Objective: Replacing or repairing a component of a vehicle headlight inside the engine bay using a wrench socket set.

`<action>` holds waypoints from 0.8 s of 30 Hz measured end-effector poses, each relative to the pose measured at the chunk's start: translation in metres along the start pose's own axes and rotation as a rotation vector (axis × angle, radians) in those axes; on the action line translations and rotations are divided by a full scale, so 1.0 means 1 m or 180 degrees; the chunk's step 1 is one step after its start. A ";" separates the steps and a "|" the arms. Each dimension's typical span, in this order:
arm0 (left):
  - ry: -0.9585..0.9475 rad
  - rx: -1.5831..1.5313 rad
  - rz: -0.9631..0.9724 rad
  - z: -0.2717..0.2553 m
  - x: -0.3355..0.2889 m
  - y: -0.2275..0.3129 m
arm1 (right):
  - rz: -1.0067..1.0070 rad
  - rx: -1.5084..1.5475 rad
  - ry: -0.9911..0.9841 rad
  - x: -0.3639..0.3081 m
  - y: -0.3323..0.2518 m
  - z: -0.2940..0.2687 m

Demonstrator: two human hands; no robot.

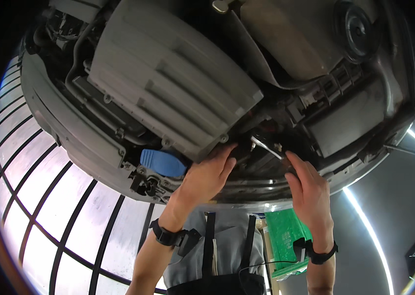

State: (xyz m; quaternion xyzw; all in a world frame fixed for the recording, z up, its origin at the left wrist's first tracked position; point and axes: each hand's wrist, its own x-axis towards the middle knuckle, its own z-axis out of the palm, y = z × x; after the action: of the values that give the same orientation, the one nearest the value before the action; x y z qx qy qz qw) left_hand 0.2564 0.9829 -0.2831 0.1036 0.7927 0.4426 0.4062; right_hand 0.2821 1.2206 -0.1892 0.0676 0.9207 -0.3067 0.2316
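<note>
In the engine bay of a car, a chrome ratchet wrench (269, 147) reaches down beside the large ribbed plastic cover, its head at the far left end. My right hand (310, 194) has its thumb and fingers at the near end of the ratchet's handle. To the left, my left hand (207, 174) lies at the near corner of the grey plastic cover (168, 83). Its fingers stretch to the right, apart from the thumb, and nothing shows in them. What the ratchet's head sits on is dark and hard to make out.
A blue flip cap (163, 163) sits left of my left hand, close to the front latch parts. Hoses run along the left side. A dark box-shaped part (347, 123) stands at the right. A green crate (283, 236) is below the car's front edge.
</note>
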 end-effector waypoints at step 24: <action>0.0390 0.4010 0.0711 0.027 0.041 -0.014 | 0.0426 0.0582 -0.0081 0.009 0.063 -0.008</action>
State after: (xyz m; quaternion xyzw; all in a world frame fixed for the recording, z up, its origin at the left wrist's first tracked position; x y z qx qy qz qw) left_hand 0.2520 1.0129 -0.3243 0.3788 0.9070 -0.0631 0.1729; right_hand 0.2878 1.2758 -0.2212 0.1458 0.8794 -0.3740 0.2560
